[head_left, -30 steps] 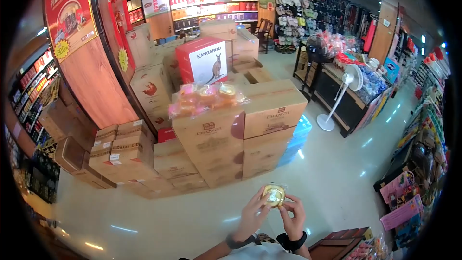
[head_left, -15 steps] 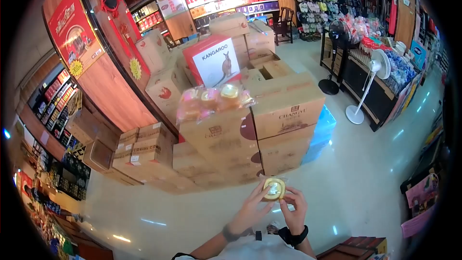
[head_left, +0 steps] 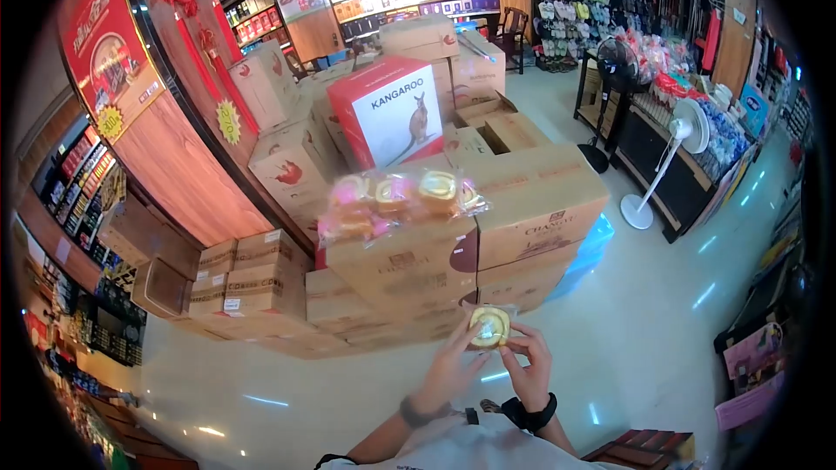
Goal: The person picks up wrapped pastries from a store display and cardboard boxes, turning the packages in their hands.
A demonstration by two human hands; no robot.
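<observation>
Between my hands is a wrapped Swiss roll slice (head_left: 490, 328), pale yellow with a spiral of cream, inside clear plastic. My left hand (head_left: 450, 367) grips its left side, with the fingers partly behind it. My right hand (head_left: 529, 365) pinches the lower right edge of the wrapper with thumb and fingers. Beyond them, a clear bag of similar cake rolls (head_left: 396, 200), some with pink in them, lies on top of the stacked cartons.
Brown cartons (head_left: 405, 261) form a stack in front of me, with a red and white KANGAROO box (head_left: 396, 113) on top. To the right stand a white fan (head_left: 666, 165) and a black fan (head_left: 610, 78) beside a goods table. Smaller cartons (head_left: 261, 274) sit at left.
The view has shifted a little, so the stack and bag appear larger and closer. Both hands still hold the Swiss roll, now slightly higher in view.
</observation>
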